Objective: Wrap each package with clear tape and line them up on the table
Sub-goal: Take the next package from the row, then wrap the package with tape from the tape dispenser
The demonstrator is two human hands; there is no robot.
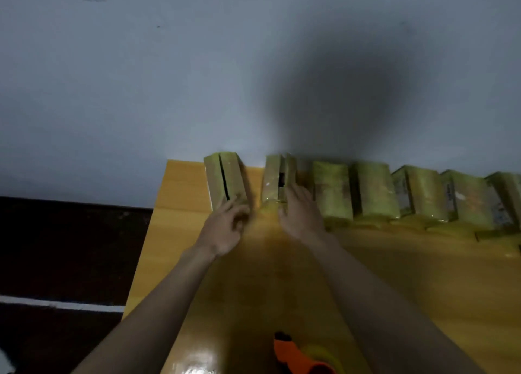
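Several greenish-brown packages stand in a row along the far edge of the wooden table [180,193], against the wall. The leftmost package [224,177] stands a little apart from the row. My left hand [225,227] touches its near end with loosely bent fingers. My right hand [298,215] rests flat on the second package [272,180], fingers straight along its right side. An orange tape dispenser [298,356] with a roll of clear tape lies at the table's near edge, between my forearms.
Further packages [375,190] continue to the right edge of the view. A grey wall [197,63] rises directly behind the row, with a dark head shadow on it. The table's left edge drops to a dark floor [64,246] with a white line.
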